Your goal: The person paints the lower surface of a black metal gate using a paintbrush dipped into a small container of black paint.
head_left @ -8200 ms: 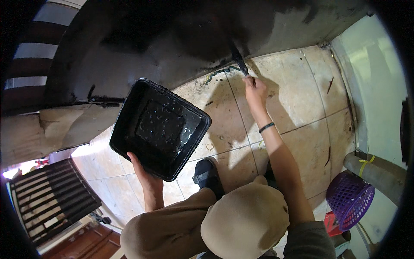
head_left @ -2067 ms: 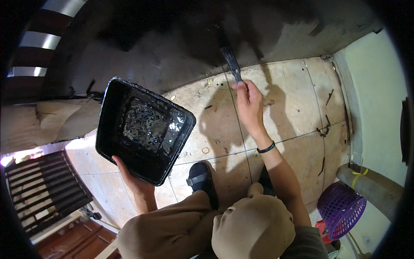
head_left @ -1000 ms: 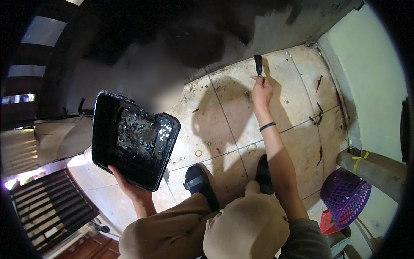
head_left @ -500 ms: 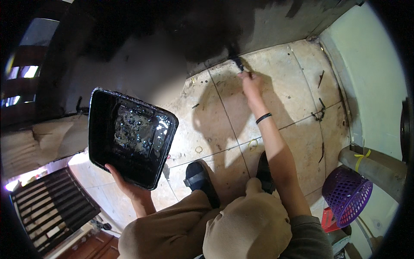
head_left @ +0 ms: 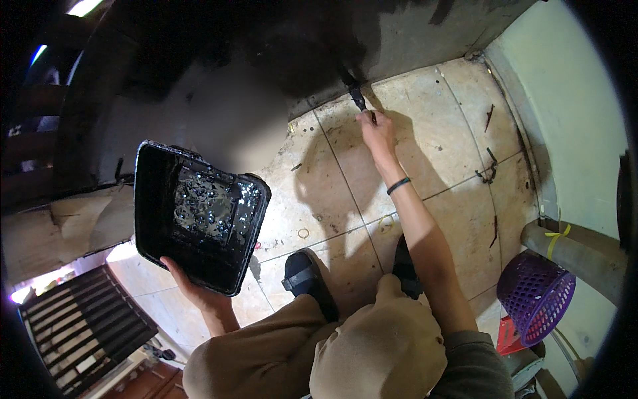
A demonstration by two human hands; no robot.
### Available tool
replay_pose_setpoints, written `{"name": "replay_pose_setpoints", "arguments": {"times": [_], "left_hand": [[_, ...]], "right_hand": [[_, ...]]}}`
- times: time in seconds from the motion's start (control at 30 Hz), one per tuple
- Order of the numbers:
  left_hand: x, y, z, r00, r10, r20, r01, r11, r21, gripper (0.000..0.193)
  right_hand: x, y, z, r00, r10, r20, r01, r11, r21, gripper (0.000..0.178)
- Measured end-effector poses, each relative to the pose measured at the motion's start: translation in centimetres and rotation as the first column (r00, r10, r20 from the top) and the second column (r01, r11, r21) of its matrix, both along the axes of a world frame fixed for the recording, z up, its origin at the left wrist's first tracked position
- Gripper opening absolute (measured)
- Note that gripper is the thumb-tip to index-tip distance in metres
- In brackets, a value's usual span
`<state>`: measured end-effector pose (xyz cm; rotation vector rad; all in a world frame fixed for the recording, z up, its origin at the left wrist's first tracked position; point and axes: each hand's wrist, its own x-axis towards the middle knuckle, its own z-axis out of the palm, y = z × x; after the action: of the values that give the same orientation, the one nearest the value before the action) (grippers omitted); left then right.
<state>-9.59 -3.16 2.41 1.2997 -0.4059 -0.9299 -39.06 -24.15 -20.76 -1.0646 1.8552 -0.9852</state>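
My left hand (head_left: 203,292) grips the lower edge of a black paint tray (head_left: 156,219), its thumb over the rim and the other fingers hidden underneath. Glossy black liquid with bubbles coats the tray's inside. Stretched forward, my right hand (head_left: 379,130) is closed around the handle of a paintbrush (head_left: 355,95) covered in black. The bristles touch the foot of the grey wall (head_left: 405,56), just above the floor tiles. Wet-looking black paint (head_left: 312,40) covers a broad part of that wall to the left of the brush.
Beige floor tiles (head_left: 412,159) bear dark specks and several dark scraps (head_left: 490,169). A purple perforated basket (head_left: 535,296) stands at the right beside a grey pipe (head_left: 571,253) with a yellow tie. A dark slatted rack (head_left: 86,326) lies lower left. My sandalled feet (head_left: 307,279) are close below.
The brush and my right hand have shifted slightly left and up along the wall's foot, showing more of the brush. The tray stays in my left hand, barely moved.
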Motion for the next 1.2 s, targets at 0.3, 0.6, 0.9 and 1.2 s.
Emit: {"name": "replay_pose_setpoints", "arguments": {"times": [0.3, 0.6, 0.9, 1.2], "left_hand": [[-0.6, -0.2, 0.0, 1.000, 0.002, -0.024, -0.002, 1.000, 0.011, 0.077], [0.0, 0.0, 0.1, 1.000, -0.008, 0.001, 0.008, 1.000, -0.020, 0.075], [-0.1, 0.1, 0.3, 1.000, -0.014, 0.007, 0.014, 0.999, -0.040, 0.075], [-0.7, -0.2, 0.1, 1.000, -0.002, -0.012, 0.002, 1.000, -0.022, 0.074]], "right_hand": [[-0.6, 0.2, -2.4, 0.995, -0.097, -0.007, 0.096, 0.991, -0.092, 0.030], [-1.7, 0.9, -1.7, 0.971, -0.233, 0.049, 0.237, 0.965, -0.115, 0.032], [0.3, 0.2, -4.0, 0.995, 0.010, 0.100, -0.003, 0.998, -0.068, 0.034], [-4.7, -0.6, 1.0, 0.966, -0.080, 0.245, 0.052, 0.992, 0.118, 0.026]]}}
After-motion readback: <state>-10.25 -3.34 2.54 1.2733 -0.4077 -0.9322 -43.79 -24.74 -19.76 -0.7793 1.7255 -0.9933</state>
